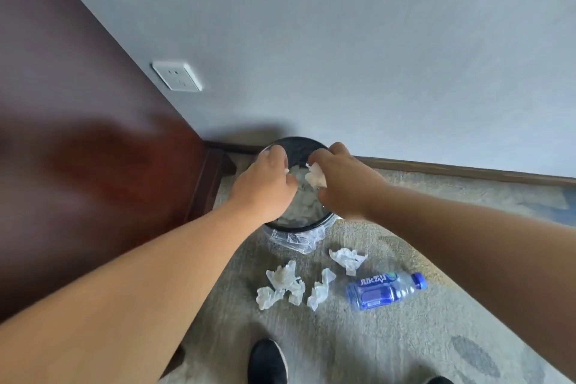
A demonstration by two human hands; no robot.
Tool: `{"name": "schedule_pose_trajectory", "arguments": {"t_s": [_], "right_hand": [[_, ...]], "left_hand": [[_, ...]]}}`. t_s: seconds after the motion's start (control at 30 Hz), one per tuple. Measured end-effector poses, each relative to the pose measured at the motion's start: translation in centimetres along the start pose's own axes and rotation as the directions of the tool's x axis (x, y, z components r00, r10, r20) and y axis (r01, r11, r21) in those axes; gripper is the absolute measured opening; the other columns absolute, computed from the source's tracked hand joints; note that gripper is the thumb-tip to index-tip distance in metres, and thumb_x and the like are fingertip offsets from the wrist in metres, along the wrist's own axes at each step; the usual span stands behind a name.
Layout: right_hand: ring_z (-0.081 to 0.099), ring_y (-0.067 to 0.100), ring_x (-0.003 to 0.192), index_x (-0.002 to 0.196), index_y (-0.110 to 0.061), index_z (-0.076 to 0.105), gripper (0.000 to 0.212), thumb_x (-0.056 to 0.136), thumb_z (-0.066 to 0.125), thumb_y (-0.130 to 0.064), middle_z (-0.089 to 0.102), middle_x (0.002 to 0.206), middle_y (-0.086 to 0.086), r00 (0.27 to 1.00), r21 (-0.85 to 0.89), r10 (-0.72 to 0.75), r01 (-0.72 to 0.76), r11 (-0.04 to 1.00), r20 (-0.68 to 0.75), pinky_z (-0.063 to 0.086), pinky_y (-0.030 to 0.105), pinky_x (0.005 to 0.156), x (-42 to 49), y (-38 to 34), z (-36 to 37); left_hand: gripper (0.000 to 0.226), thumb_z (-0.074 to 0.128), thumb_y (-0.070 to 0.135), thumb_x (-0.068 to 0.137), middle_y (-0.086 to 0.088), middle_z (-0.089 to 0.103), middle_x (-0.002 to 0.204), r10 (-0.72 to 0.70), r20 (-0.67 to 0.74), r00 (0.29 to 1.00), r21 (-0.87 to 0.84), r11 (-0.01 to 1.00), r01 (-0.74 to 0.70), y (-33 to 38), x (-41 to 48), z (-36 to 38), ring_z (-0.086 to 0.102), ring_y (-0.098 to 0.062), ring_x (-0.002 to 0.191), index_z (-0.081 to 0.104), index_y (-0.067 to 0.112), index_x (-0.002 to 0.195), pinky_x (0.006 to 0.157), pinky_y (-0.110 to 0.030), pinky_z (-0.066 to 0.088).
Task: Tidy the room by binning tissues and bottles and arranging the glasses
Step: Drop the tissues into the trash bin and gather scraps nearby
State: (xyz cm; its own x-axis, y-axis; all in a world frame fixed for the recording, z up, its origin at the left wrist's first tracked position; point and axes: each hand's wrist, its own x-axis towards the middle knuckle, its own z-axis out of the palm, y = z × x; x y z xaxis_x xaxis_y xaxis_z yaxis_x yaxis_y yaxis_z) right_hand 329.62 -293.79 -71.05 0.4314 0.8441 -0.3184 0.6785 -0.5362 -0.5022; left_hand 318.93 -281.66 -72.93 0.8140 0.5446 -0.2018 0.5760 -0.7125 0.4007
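Fingers (314, 162) of your right hand (343, 184) pinch a crumpled white tissue (316, 178) over the round black lined bin (296, 146), which already holds tissues; your left hand (265, 187) curls over it, grip unclear. Three crumpled tissues (282, 285) and the clear blue-labelled plastic bottle (386, 290) lie on the carpet just beside the bin; no glasses show.

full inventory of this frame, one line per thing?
bin: 1, black, clear liner, on the floor at the wall, tissues inside
tissues on floor: 3 crumpled clumps, white, carpet in front of the bin
held tissue: 1, white, over the bin
bottle: 1, clear with blue label and cap, lying on carpet right of the tissues
wall socket: 1, white, grey wall
cabinet: 1, dark red-brown wood, left
shoes: 2, black, bottom edge
left hand: over the bin, contents mostly hidden
right hand: gripping the held tissue
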Motion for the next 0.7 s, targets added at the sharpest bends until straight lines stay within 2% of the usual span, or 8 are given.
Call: {"name": "schedule_pose_trajectory", "arguments": {"t_s": [0.1, 0.23, 0.33, 0.4, 0.53, 0.7], "right_hand": [[0.054, 0.033, 0.107, 0.134, -0.016, 0.039, 0.05, 0.087, 0.056, -0.018, 0.04, 0.13, 0.011, 1.0, 0.017, 0.0, 0.0, 1.0, -0.022, 0.047, 0.04, 0.086, 3.1, 3.0, 4.3], [0.056, 0.031, 0.107, 0.135, -0.015, 0.036, 0.057, 0.085, 0.062, -0.025, 0.044, 0.13, 0.011, 0.995, 0.033, -0.047, 0.05, 0.998, -0.084, 0.046, 0.036, 0.083, 7.0, 5.6, 8.9], [0.054, 0.031, 0.111, 0.144, -0.019, 0.024, 0.075, 0.083, 0.065, -0.033, 0.034, 0.141, 0.011, 0.997, 0.025, -0.077, 0.078, 0.997, -0.021, 0.045, 0.034, 0.086, 8.9, 6.9, 11.1], [0.048, 0.032, 0.12, 0.146, -0.021, 0.021, 0.078, 0.082, 0.064, -0.033, 0.03, 0.144, 0.01, 0.997, -0.017, -0.079, 0.079, 0.997, -0.003, 0.043, 0.037, 0.093, 9.0, 7.6, 12.0], [0.036, 0.031, 0.129, 0.145, -0.02, 0.024, 0.072, 0.084, 0.059, -0.028, 0.031, 0.143, 0.008, 0.992, -0.078, -0.117, 0.113, 0.991, -0.043, 0.035, 0.038, 0.101, 7.3, 7.6, 11.9], [0.039, 0.03, 0.121, 0.135, -0.016, 0.039, 0.054, 0.085, 0.056, -0.028, 0.042, 0.131, 0.008, 0.962, -0.127, -0.265, 0.255, 0.959, -0.068, 0.034, 0.035, 0.097, 3.6, 5.5, 10.7]], "left_hand": [[0.011, 0.047, 0.024, 0.093, 0.0, 0.044, 0.091, -0.017, -0.037, 0.999, -0.021, 1.0, 0.016, -2.2, 2.3, 5.0, 0.046, -0.018, 0.069, 0.038, 0.018, 0.091, 0.058, -0.034, 0.031], [0.016, 0.052, 0.025, 0.091, -0.002, 0.044, 0.097, -0.033, -0.08, 0.996, -0.031, 0.999, 0.031, -4.6, 4.7, 10.0, 0.049, -0.025, 0.085, 0.039, 0.017, 0.096, 0.067, -0.037, 0.037], [0.035, 0.058, 0.033, 0.087, -0.006, 0.047, 0.113, -0.029, -0.068, 0.997, -0.021, 0.999, 0.028, -5.8, 5.7, 12.1, 0.052, -0.027, 0.099, 0.042, 0.017, 0.113, 0.074, -0.04, 0.043], [0.049, 0.061, 0.036, 0.084, -0.008, 0.047, 0.123, -0.018, -0.07, 0.997, 0.018, 1.0, 0.019, -6.4, 5.5, 13.0, 0.05, -0.029, 0.11, 0.041, 0.018, 0.125, 0.083, -0.043, 0.046], [0.044, 0.058, 0.032, 0.085, -0.005, 0.049, 0.123, 0.014, -0.172, 0.985, 0.059, 0.998, -0.004, -6.8, 3.4, 12.0, 0.05, -0.025, 0.112, 0.045, 0.018, 0.125, 0.082, -0.038, 0.046], [0.037, 0.057, 0.024, 0.085, -0.005, 0.052, 0.118, 0.051, -0.196, 0.979, 0.119, 0.992, -0.028, -7.2, -1.1, 9.0, 0.05, -0.026, 0.108, 0.05, 0.016, 0.121, 0.086, -0.041, 0.044]]}}
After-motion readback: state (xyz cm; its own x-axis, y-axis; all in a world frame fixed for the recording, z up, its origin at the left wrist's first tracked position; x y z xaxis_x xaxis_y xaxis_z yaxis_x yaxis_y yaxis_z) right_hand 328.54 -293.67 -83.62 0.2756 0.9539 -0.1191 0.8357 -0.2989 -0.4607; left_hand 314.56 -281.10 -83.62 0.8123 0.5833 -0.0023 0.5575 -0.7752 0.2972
